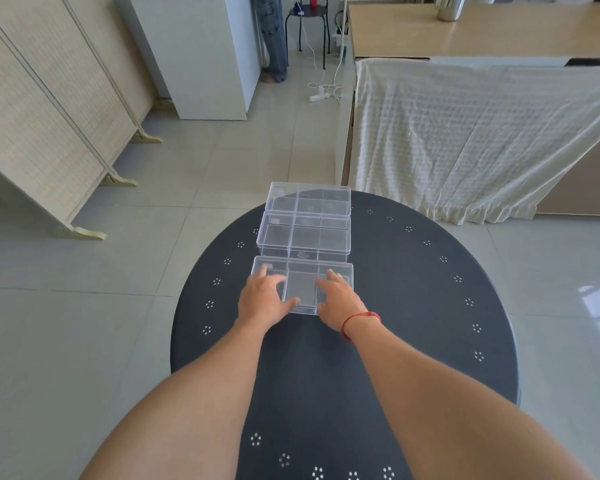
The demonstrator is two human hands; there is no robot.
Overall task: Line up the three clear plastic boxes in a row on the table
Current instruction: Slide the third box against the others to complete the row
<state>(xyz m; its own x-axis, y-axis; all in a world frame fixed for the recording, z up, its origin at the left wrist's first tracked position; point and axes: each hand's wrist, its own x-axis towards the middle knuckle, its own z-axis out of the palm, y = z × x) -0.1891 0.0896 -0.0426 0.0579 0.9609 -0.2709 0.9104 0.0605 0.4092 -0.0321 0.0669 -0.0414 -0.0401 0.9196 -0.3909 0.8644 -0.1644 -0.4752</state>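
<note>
Three clear plastic boxes with inner dividers stand one behind another on the round dark table [413, 306]. The far box [309, 199] sits at the table's back edge. The middle box [305, 235] touches it. The near box [302, 285] lies just in front of the middle one. My left hand [262, 299] grips the near box's left side, fingers over its lid and thumb at the front edge. My right hand [338, 301], with a red string on its wrist, holds the box's right side the same way.
A folding screen [49, 109] stands at the left. A counter draped with a cream cloth [465, 133] is at the right. Farther back are a white cabinet [201, 53], a person's legs [274, 39], a black stool [307, 15] and cables on the tiled floor.
</note>
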